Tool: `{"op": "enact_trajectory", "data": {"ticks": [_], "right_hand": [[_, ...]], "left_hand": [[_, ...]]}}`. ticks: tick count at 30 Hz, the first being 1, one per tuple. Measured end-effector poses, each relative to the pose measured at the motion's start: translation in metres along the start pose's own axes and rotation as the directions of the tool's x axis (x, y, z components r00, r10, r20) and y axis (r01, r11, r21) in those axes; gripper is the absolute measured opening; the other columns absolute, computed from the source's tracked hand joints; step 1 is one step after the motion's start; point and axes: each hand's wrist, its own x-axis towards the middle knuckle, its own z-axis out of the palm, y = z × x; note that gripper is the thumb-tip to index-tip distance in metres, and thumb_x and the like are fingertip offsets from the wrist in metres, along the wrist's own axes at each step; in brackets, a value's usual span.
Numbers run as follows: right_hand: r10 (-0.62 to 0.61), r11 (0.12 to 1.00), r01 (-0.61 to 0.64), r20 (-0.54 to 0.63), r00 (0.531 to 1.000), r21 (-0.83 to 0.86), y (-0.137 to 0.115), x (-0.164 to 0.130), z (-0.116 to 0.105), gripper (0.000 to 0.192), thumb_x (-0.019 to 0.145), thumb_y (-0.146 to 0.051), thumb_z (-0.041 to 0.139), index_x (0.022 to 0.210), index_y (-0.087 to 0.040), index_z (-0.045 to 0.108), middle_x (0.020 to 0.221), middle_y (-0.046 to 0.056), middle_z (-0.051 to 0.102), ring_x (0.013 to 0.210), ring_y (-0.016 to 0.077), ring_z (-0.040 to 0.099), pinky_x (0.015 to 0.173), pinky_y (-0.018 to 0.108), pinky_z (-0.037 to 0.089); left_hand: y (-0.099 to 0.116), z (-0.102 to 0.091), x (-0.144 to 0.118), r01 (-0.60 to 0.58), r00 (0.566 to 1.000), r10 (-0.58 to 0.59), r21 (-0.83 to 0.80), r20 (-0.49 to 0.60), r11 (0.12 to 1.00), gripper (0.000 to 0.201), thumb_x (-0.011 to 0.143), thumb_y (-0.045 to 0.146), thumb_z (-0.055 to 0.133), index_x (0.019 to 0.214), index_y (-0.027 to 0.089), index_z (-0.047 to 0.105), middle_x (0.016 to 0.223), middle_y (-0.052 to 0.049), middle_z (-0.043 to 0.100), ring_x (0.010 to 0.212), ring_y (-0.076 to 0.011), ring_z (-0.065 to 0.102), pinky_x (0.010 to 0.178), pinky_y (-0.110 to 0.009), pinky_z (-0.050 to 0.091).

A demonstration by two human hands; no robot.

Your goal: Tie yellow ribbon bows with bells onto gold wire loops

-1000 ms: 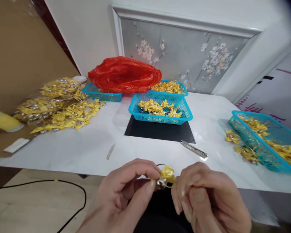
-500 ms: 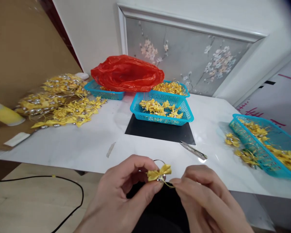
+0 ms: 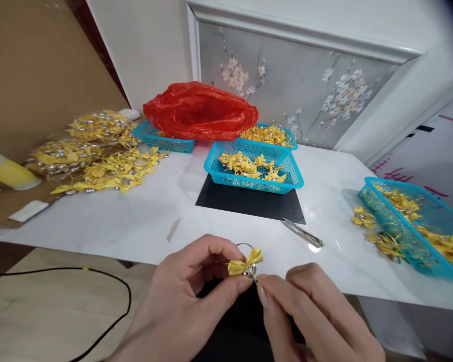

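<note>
My left hand (image 3: 184, 301) pinches the yellow bow (image 3: 245, 262) between thumb and forefinger, just over the near edge of the desk (image 3: 136, 226). A second ago the bow sat crumpled between both hands; now it lies spread flat, wings out, with the small silver bead under its knot. My right hand (image 3: 309, 311) has shifted in, its fingers (image 3: 264, 291) closed together right at the bead, seemingly on the thin thread there. The scissors (image 3: 302, 234) lie untouched on the desk beyond, near the middle basket (image 3: 254, 171).
</note>
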Motion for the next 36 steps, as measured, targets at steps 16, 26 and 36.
{"op": "enact_trajectory", "data": {"ticks": [16, 26, 36], "right_hand": [[0.026, 0.999, -0.031, -0.134, 0.991, -0.029, -0.003, 0.002, 0.009, 0.018, 0.085, -0.005, 0.063, 0.070, -0.016, 0.066, 0.058, -0.001, 0.051, 0.049, 0.0090, 0.045, 0.045, 0.024, 0.037], [0.003, 0.999, -0.005, -0.078, 0.997, -0.033, 0.000, 0.004, 0.004, 0.017, 0.083, -0.002, 0.064, 0.072, -0.015, 0.067, 0.060, -0.001, 0.052, 0.052, 0.0085, 0.047, 0.047, 0.024, 0.038], [0.008, 1.000, -0.007, 0.005, 1.000, -0.029, 0.001, 0.004, -0.003, 0.014, 0.082, -0.003, 0.066, 0.076, -0.015, 0.068, 0.061, -0.001, 0.054, 0.050, 0.0075, 0.049, 0.044, 0.020, 0.040]], "left_hand": [[0.003, 0.001, 0.003, -0.019, 1.000, 0.019, 0.039, 0.008, 0.999, 0.013, 0.074, 0.012, 0.070, 0.074, 0.024, 0.066, 0.076, 0.004, 0.071, 0.070, -0.0123, 0.067, 0.064, -0.016, 0.055], [-0.001, 0.001, 0.003, -0.031, 0.999, 0.030, 0.047, 0.027, 0.998, 0.011, 0.076, 0.014, 0.070, 0.073, 0.024, 0.065, 0.080, 0.004, 0.070, 0.071, -0.0126, 0.066, 0.064, -0.017, 0.054], [0.001, 0.001, 0.003, -0.093, 0.995, 0.092, 0.065, 0.026, 0.994, 0.015, 0.079, 0.011, 0.069, 0.073, 0.025, 0.067, 0.081, 0.004, 0.071, 0.077, -0.0128, 0.067, 0.073, -0.018, 0.053]]}}
